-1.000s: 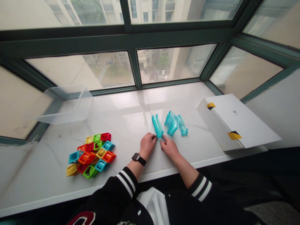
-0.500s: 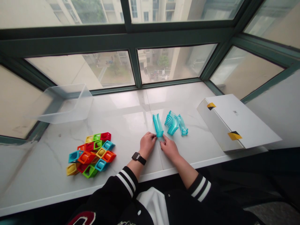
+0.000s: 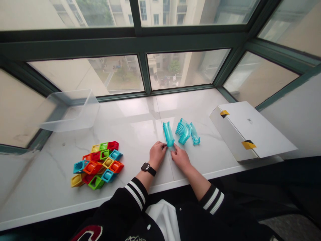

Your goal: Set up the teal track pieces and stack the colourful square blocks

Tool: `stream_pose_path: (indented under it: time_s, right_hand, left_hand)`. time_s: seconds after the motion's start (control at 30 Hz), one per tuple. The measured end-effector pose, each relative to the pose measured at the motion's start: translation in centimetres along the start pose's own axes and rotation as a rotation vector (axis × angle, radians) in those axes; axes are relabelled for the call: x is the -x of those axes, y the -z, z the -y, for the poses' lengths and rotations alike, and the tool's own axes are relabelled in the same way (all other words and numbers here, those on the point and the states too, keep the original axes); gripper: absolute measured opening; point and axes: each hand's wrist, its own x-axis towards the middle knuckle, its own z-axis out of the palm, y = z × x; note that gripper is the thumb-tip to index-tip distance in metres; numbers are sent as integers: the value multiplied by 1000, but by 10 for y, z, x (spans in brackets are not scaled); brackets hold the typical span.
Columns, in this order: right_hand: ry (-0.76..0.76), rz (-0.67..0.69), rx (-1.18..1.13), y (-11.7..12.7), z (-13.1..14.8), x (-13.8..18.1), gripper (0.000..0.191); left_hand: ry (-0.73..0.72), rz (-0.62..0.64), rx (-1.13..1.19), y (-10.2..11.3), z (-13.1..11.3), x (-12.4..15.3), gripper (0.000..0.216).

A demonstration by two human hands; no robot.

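A straight translucent blue track piece point(image 3: 168, 134) lies on the white marble sill point(image 3: 135, 120), pointing away from me. My left hand point(image 3: 157, 154) has its fingers curled and pinches the near end of that piece from the left. My right hand point(image 3: 181, 157) touches the same end from the right with curled fingers. Just right of it lie curved blue track pieces point(image 3: 187, 132), untouched.
A heap of coloured hollow square blocks point(image 3: 97, 164) sits at the front left. A clear plastic tub point(image 3: 70, 110) stands at the back left by the window. A flat white box point(image 3: 248, 132) with yellow-black tape rests at the right.
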Motion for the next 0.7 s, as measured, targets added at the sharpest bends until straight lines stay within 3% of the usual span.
stream_pose_path:
  time_s: [0.17,0.27,0.37,0.47,0.57,0.7]
  right_hand:
    - [36,-46,-60,-4,-7,2,55]
    - [135,-126,-130,-4,-14,13,53]
    - [307,-117,-158,-2,-20,32,41]
    - [434,-73,-106,0,-25,53,32]
    - [547,-67,-47,-1,-29,71,28]
    - [649,-112,12,-5,-29,84,27]
  left_hand:
    - [-18,10,28,1,2,3,17]
    - [-27,39,102,8,10,12,29]
    - [-64,90,218,27,24,35,34]
    - [-208,91,173,58,39,76,29]
    - [-272,-37,49,97,55,124,24]
    - [-245,-386,-140,153,81,170,22]
